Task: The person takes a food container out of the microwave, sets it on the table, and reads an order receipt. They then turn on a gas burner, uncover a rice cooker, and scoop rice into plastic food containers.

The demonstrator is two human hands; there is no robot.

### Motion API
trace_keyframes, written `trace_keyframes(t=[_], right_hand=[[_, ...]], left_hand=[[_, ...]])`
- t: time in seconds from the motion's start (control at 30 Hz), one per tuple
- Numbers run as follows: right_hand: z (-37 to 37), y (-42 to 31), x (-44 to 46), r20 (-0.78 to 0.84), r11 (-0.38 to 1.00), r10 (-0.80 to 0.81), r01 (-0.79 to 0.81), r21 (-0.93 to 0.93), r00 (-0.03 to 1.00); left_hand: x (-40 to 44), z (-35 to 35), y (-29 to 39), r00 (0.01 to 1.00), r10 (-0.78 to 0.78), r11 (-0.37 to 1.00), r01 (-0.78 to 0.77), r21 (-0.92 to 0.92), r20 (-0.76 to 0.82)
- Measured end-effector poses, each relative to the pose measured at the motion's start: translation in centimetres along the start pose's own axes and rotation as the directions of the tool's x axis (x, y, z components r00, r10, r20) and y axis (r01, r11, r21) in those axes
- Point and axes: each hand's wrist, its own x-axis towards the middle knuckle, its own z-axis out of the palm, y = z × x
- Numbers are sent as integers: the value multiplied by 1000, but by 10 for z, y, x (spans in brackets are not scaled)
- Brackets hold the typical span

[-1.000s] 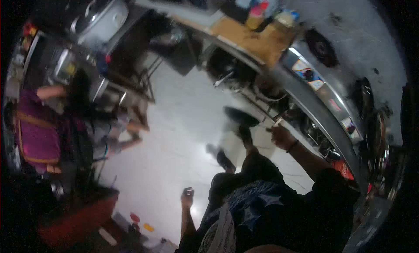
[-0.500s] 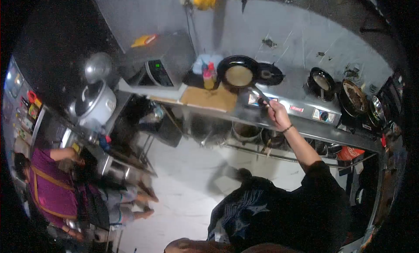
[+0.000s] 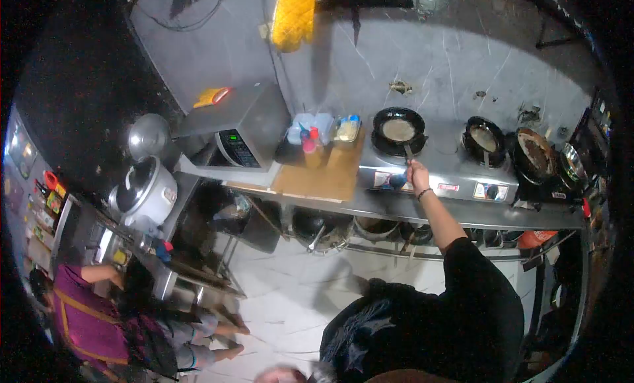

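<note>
My right hand (image 3: 418, 178) is closed around the handle of a black frying pan (image 3: 399, 128), which sits over the left burner of the steel stove (image 3: 446, 168). A pale round surface shows inside this pan. Farther right, a second black pan (image 3: 485, 140) stands on the other burner, untouched. At the bottom edge, my left hand (image 3: 281, 375) shows only as a blurred, cut-off shape beside something silvery; its fingers cannot be made out.
A microwave (image 3: 234, 128), squeeze bottles (image 3: 312, 150) and a brown board (image 3: 317, 178) stand left of the stove. More pans (image 3: 536, 155) are at the right. A rice cooker (image 3: 146, 191) and another person in purple (image 3: 86, 317) are at the left. Pots (image 3: 321, 229) sit below the counter.
The frying pan in my right hand has moved from low over the floor up to the counter, then right onto the left burner. The view has swung up toward the wall.
</note>
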Motion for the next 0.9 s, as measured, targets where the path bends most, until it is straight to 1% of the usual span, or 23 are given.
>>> trace_keyframes(t=[0.03, 0.07, 0.1, 0.13, 0.17, 0.23, 0.27, 0.3, 0.37, 0.4, 0.43, 0.47, 0.5, 0.53, 0.6, 0.63, 0.7, 0.73, 0.77, 0.83, 0.87, 0.9], right_hand=[[0, 3, -2, -10, 1000, 12, -11, 9, 1000], [-1, -1, -4, 23, 1000, 14, -15, 11, 1000], [-2, -6, -6, 54, 1000, 15, -15, 13, 998], [2, -11, -12, 25, 998, 46, -45, -35, 999], [3, -16, -20, 10, 998, 53, -52, -29, 999], [3, -20, -36, 5, 992, 117, -116, -42, 993], [1, -16, -43, -68, 989, 141, -137, 59, 988], [-3, -9, -51, -81, 988, 150, -146, 58, 985], [-21, 23, -61, -109, 998, -8, 14, 54, 994], [-28, 39, -62, -156, 990, -3, -19, -142, 988], [-33, 59, -58, -155, 908, -24, -44, -417, 988], [-32, 67, -55, -119, 710, -130, 9, -704, 984], [-26, 72, -55, -47, 425, -216, 51, -904, 975], [-15, 69, -57, -41, 418, -211, 52, -907, 977], [8, 56, -54, 49, 204, -126, 74, -976, 991], [14, 53, -48, 54, 199, -122, 78, -977, 991], [23, 59, -32, 49, -70, -135, 40, -997, 990], [26, 60, -29, 85, -151, -144, 63, -987, 986], [27, 66, -23, 98, -155, -133, 77, -985, 986], [25, 84, -4, 253, -333, -148, 192, -923, 956], [25, 93, 4, 286, -444, -144, 196, -874, 948], [28, 95, 12, 242, -461, -56, 190, -867, 969]], left_hand=[[-23, 8, -11, 954, -290, 957, 290, -17, -79], [-50, 18, -26, 821, -552, 833, 550, -52, -146], [-73, 27, -45, 616, -762, 641, 761, -101, -200], [-87, 42, -67, 486, -800, 579, 777, -245, -351], [-102, 63, -89, 322, -821, 522, 758, -391, -471], [-164, 105, -112, 30, -846, 350, 784, -513, -532], [-202, 130, -117, -56, -861, 283, 773, -568, -506], [-242, 158, -117, -145, -869, 213, 754, -621, -474], [-324, 220, -105, -334, -890, -11, 695, -719, -309], [-358, 247, -93, -416, -884, -129, 653, -746, -212], [-386, 271, -77, -492, -863, -249, 610, -752, -113], [-410, 294, -58, -563, -827, -364, 557, -747, -17], [-426, 314, -36, -622, -780, -466, 501, -729, 70], [-436, 325, -14, -675, -729, -534, 449, -717, 119], [-448, 334, 22, -754, -635, -605, 352, -714, 166], [-457, 335, 35, -781, -604, -608, 323, -725, 159], [-470, 330, 57, -818, -561, -586, 280, -761, 130], [-477, 327, 70, -833, -542, -564, 265, -782, 109], [-481, 323, 79, -841, -534, -542, 260, -799, 88], [-486, 321, 98, -857, -512, -506, 243, -827, 62], [-487, 323, 106, -862, -504, -496, 232, -837, 60], [-489, 328, 114, -867, -494, -492, 217, -843, 65]])
